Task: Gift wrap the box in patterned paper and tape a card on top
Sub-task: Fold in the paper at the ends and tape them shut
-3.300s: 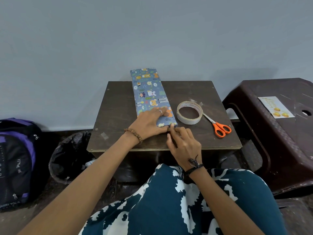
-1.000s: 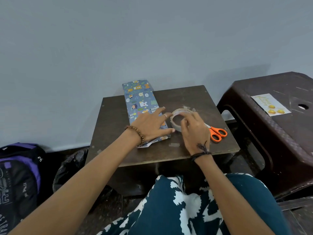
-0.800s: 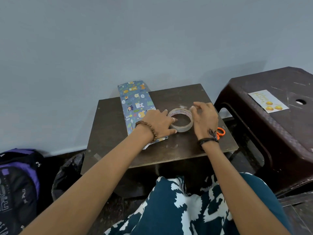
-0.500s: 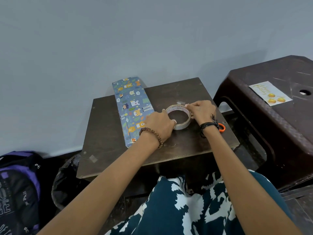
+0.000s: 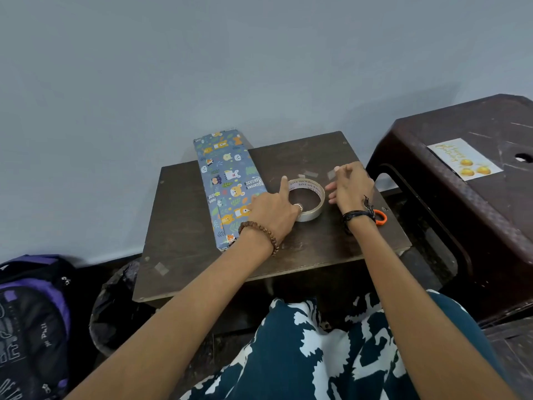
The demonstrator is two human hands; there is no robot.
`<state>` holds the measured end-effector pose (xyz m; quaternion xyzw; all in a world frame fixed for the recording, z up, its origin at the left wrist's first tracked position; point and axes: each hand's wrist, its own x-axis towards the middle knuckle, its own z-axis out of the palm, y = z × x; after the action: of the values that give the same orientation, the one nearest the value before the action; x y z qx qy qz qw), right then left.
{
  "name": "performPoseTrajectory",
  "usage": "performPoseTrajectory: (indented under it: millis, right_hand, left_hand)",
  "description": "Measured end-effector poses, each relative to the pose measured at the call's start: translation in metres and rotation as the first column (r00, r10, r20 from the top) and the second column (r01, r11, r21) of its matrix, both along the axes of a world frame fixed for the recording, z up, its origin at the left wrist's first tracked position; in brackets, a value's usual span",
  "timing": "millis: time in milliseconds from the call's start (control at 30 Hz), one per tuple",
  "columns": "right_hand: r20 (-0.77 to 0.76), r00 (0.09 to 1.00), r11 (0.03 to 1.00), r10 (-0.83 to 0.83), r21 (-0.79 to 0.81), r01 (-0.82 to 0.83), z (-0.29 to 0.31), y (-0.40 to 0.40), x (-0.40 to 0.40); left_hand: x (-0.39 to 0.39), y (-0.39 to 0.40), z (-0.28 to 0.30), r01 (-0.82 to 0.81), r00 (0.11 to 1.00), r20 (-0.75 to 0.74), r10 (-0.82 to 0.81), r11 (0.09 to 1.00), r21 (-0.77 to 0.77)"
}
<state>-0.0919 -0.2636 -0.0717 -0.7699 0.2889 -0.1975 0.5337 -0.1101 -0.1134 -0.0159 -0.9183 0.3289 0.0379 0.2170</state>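
The wrapped box [image 5: 227, 186] lies on the desk [image 5: 184, 255], long axis running from the back edge toward the front edge, left of centre; its far end overhangs the back edge. Treat it as light and stiff, with slick paper that creases under point pressure. Take hold across its long sides, not at the folded ends.

The tape roll [image 5: 306, 199] sits just right of the box. Your left hand [image 5: 274, 210] steadies it, fingers curled over the near rim with the index finger extended along the left wall. Your right hand [image 5: 350, 189] hovers beside the roll, its fingers [image 5: 337, 169] pinching what appears to be the free tape end. Expect thin, clingy film that sticks to itself; keep it taut.

The scissors [image 5: 380, 217] lie near the right edge, mostly hidden by your right wrist. The card [image 5: 464, 158] rests on the stool [image 5: 490, 215], well apart from the box.

Open room lies along the front edge and the left side. Avoid pushing the box further back.
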Motion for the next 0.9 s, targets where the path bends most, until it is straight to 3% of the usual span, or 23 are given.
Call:
performPoseTrajectory:
  millis: [133, 233, 300, 533, 733, 900]
  right_hand:
    - [0.168, 0.984, 0.998, 0.065, -0.03, -0.061, 0.008, 0.011, -0.016]
    - [0.251, 0.961, 0.993, 0.117, -0.028, -0.113, 0.013, 0.02, -0.025]
    - [0.29, 0.946, 0.989, 0.147, -0.01, -0.151, 0.016, 0.028, -0.031]
    - [0.333, 0.894, 0.934, 0.3, 0.085, -0.346, 0.01, 0.065, -0.051]
    - [0.348, 0.842, 0.897, 0.411, 0.013, -0.443, 0.003, 0.086, -0.067]
    - [0.398, 0.821, 0.9, 0.41, -0.027, -0.436, 0.004, 0.092, -0.071]
  left_hand:
    - [-0.008, 0.017, 0.002, -0.079, 0.996, -0.049, 0.07, 0.973, -0.217]
    - [-0.018, 0.056, -0.003, -0.235, 0.968, -0.21, 0.139, 0.793, -0.562]
    - [-0.028, 0.088, -0.016, -0.288, 0.956, -0.242, 0.165, 0.674, -0.68]
    - [-0.039, 0.134, -0.061, -0.328, 0.945, -0.248, 0.215, 0.575, -0.75]
    - [-0.034, 0.125, -0.07, -0.254, 0.964, -0.17, 0.206, 0.512, -0.82]
    - [-0.024, 0.131, -0.072, -0.045, 0.983, 0.047, 0.177, 0.486, -0.873]
